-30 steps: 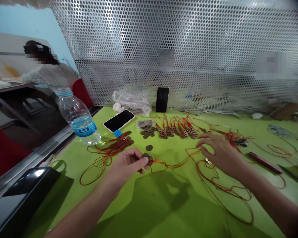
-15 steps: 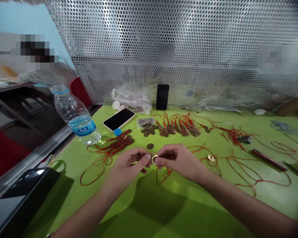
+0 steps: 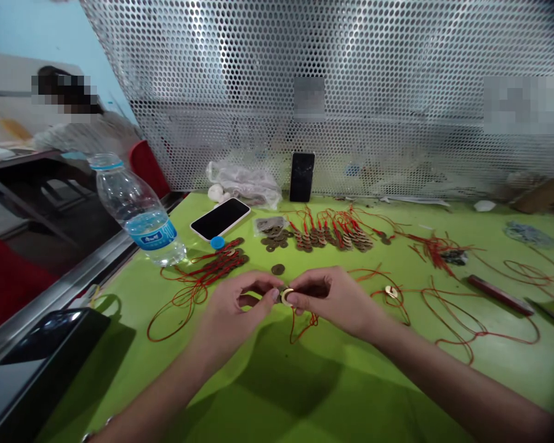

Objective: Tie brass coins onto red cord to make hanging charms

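Between my two hands, just above the green table, is a brass-coloured coin (image 3: 287,296) with a hole in it. My left hand (image 3: 244,307) pinches its left side, and a darker coin edge shows behind it. With thumb and fingers my right hand (image 3: 327,299) grips the right side. A red cord (image 3: 301,335) hangs in a loop below the right fingers; how it joins the coin is hidden. Just beyond my hands lies a single dark coin (image 3: 277,269). Farther back are a pile of loose coins (image 3: 275,239) and several coin strings (image 3: 332,237) with red cords.
A tilted water bottle (image 3: 145,224), a blue cap (image 3: 217,242) and a phone (image 3: 220,218) are at left. Another phone (image 3: 302,177) leans on the perforated metal screen (image 3: 240,80). Red cords (image 3: 477,332) and a dark red-handled tool (image 3: 498,295) lie right. A person (image 3: 83,129) sits beyond.
My hands keep their pinch on the coin, with the left fingers drawn slightly closer together. The view has shifted a little, and the things on the table have not moved.
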Motion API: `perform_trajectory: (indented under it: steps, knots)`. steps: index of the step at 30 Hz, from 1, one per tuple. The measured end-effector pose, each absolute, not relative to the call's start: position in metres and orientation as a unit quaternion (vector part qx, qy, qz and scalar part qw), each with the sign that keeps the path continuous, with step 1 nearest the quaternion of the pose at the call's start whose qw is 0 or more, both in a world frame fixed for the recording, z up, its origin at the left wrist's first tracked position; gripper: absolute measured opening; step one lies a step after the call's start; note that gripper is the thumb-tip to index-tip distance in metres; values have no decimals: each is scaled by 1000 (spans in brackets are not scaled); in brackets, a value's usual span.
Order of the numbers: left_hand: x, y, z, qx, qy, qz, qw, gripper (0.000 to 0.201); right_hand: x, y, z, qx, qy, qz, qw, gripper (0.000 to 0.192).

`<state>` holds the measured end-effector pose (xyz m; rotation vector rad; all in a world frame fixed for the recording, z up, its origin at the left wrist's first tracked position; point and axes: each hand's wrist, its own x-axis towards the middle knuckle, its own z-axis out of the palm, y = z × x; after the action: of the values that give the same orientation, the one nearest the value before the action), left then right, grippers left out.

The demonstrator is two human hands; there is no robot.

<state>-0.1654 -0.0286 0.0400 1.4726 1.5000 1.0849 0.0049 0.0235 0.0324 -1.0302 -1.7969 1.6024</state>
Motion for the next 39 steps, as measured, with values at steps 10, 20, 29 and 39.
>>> perform_trajectory:
  steps: [10, 20, 29, 39]
  knots:
    - [-164, -31, 34, 534, 597, 461, 383, 13, 3, 23, 29, -359, -627, 620, 305, 26]
    - [-162, -31, 34, 553, 598, 429, 391, 17, 4, 22, 28, -360, -674, 558, 324, 8]
    - [-164, -29, 33, 531, 593, 450, 406, 14, 5, 23, 29, -343, -658, 581, 335, 11]
    - [-166, -29, 35, 520, 594, 477, 387, 11, 12, 30, 25, -320, -767, 416, 370, 12]
